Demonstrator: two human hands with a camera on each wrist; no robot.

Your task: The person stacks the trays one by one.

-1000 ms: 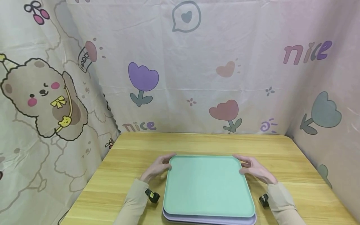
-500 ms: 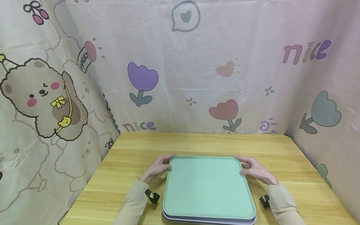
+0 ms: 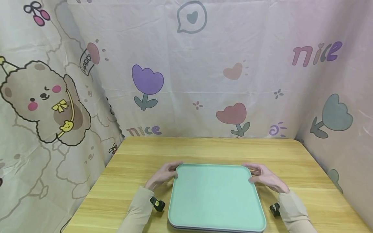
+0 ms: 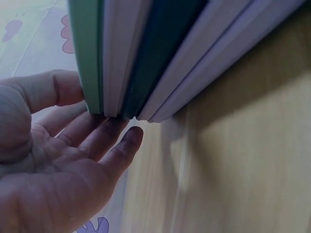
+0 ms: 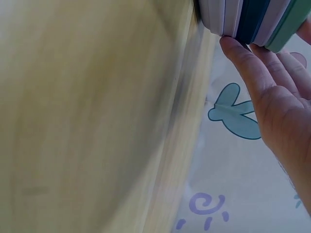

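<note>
On the far left hangs the cartoon curtain point(image 3: 58, 97), which wraps round behind and to the right of the wooden table point(image 3: 204, 149).

Our left hand point(image 3: 163, 174) comes first. It sits at the far left corner of the tray stack point(image 3: 215, 197), fingers point(image 4: 104, 138) fairly straight and tucked under the stack's edge, thumb point(image 4: 51, 90) lying on the green top tray. In the left wrist view we count several layers there: green on top, then pale, dark blue, and pale lilac ones beneath. So this hand is a loose, shallow clasp on the corner, not a tight fist.

The stack lies flat at the middle of the table, near our edge, its near side running off the bottom of the head view. It looks almost square, slightly longer towards us than across.

Our right hand point(image 3: 263, 178) mirrors the left at the far right corner. The right wrist view shows its fingers point(image 5: 243, 56) reaching under the lowest tray, palm open towards the stack's side; the thumb's contact we cannot make out well.

What matters here: the stack lies directly between our two hands, each touching one far corner, both about equally near. The bulk of the trays sits towards us from both grips.
</note>
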